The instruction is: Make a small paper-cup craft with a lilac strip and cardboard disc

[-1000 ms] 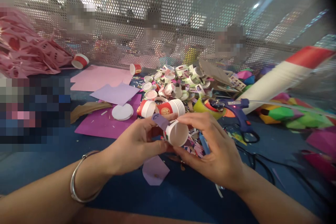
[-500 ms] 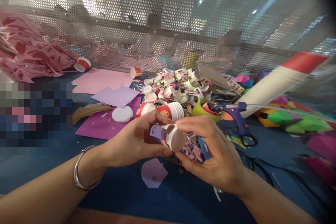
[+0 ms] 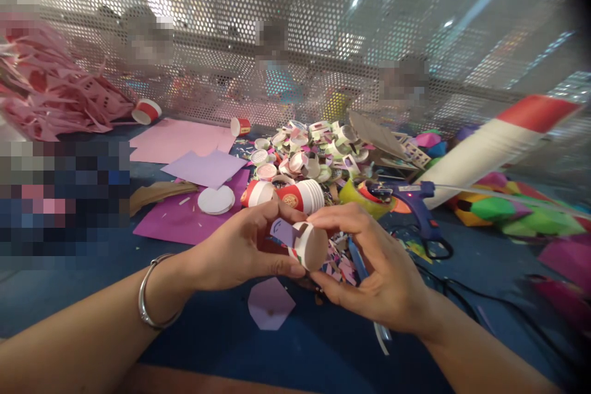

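Observation:
Both my hands hold one small paper cup (image 3: 308, 245) above the blue table, its round white bottom turned toward me. My left hand (image 3: 235, 251) grips the cup's side, thumb under it, and presses a small purple paper piece (image 3: 282, 231) against the cup wall. My right hand (image 3: 378, 265) curls round the cup from the right, forefinger on its top edge. A purple hexagon of paper (image 3: 270, 303) lies on the table just below my hands. A stack of red and white cups (image 3: 295, 195) lies on its side right behind them.
A heap of cut cup pieces (image 3: 309, 151) sits behind the stack. A blue glue gun (image 3: 418, 203) with its black cable lies to the right, beside a long cup stack (image 3: 494, 144) and coloured paper shapes (image 3: 508, 206). Purple and pink sheets (image 3: 184, 212) lie left. A perforated metal screen (image 3: 295, 43) closes the back.
The cup has turned a little in my hands and the purple piece now lies closer against its wall. My hands stay in about the same place.

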`<state>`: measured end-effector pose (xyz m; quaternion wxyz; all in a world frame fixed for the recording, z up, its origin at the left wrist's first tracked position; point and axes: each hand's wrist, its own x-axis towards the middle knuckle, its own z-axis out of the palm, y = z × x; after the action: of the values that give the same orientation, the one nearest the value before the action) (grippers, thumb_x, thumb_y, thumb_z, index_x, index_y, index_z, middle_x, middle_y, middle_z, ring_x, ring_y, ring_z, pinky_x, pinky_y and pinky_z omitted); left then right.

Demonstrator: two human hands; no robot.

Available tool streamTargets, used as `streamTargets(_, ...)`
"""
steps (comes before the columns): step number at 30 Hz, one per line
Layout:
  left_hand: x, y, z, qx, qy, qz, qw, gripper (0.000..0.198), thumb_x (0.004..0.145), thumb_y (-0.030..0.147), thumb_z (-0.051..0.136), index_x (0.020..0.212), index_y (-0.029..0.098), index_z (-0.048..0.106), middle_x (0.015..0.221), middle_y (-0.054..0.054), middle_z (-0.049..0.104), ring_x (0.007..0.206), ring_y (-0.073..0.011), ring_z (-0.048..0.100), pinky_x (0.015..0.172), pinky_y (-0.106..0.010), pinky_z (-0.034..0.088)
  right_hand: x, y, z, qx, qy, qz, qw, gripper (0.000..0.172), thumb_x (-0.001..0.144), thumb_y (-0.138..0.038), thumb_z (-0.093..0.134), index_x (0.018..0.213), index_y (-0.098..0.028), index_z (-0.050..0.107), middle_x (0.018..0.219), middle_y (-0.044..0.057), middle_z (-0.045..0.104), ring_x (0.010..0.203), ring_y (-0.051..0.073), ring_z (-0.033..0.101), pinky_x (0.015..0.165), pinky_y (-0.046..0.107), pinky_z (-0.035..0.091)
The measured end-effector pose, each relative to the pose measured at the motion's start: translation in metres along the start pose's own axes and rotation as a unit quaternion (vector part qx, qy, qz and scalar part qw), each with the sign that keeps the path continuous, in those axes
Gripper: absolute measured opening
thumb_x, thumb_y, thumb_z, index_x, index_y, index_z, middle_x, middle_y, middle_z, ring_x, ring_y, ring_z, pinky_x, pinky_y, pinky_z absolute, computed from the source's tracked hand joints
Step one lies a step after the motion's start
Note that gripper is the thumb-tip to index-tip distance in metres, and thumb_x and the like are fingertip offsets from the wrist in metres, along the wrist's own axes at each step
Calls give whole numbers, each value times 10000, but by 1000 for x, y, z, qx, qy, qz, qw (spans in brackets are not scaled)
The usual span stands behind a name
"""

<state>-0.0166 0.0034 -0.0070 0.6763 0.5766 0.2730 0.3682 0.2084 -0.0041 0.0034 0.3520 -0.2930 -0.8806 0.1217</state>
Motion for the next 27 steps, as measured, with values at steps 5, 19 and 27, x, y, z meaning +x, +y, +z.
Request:
streamTargets(5, 1, -2, 0, -13, 0, 1, 1000, 452, 704, 101, 828, 1092, 187, 612, 911, -15, 703, 789, -166, 710, 710, -280, 574, 0, -4, -2, -4, 10, 4, 1000, 555, 751, -165, 738, 1247, -242, 502, 1175, 88, 634, 1094, 261, 626, 942, 450, 538)
streamTargets(19, 1, -2, 2, -36, 1, 74, 997, 438, 695, 72, 848, 1025, 196, 588, 945, 26, 662, 853, -106, 684, 736, -201, 553, 1, -9, -9, -11, 12, 0, 1000, 550, 754, -180, 746, 1265, -198, 543, 1192, 77, 650, 1111, 218, 615, 972, 362, 494)
streamTargets(27, 1, -4, -2, 110, -13, 226, 968, 473, 663, 56, 869, 1040, 151, 601, 1024, -52, 651, 979, -169, 655, 883, -295, 555, 1, -9, -11, -6, 3, -25, 1000, 553, 768, -167, 734, 1283, -190, 535, 1212, 70, 648, 1142, 203, 608, 990, 322, 488)
